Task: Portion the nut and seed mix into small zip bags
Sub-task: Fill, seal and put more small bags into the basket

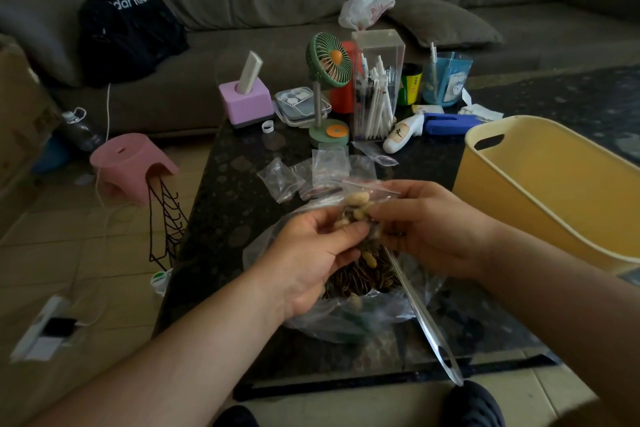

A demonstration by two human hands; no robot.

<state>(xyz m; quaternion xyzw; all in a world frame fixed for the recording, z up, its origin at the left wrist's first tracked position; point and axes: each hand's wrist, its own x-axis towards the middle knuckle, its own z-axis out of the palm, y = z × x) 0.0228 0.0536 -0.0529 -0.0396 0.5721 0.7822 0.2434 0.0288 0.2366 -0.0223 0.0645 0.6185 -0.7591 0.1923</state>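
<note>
Both hands close on one small clear zip bag [360,208] part-filled with peanuts and striped seeds. The left hand [311,253] has its fingers curled round the bag's lower side; the right hand [433,222] pinches it near the red-striped mouth, and a long metal spoon [426,312] slants down from under that hand. The bag hangs just above the large clear plastic bag of mix [360,291] on the dark stone table [235,204]. Empty zip bags [311,173] lie beyond it. To finish well, settle the contents below the seal, then press the strip shut from one end.
</note>
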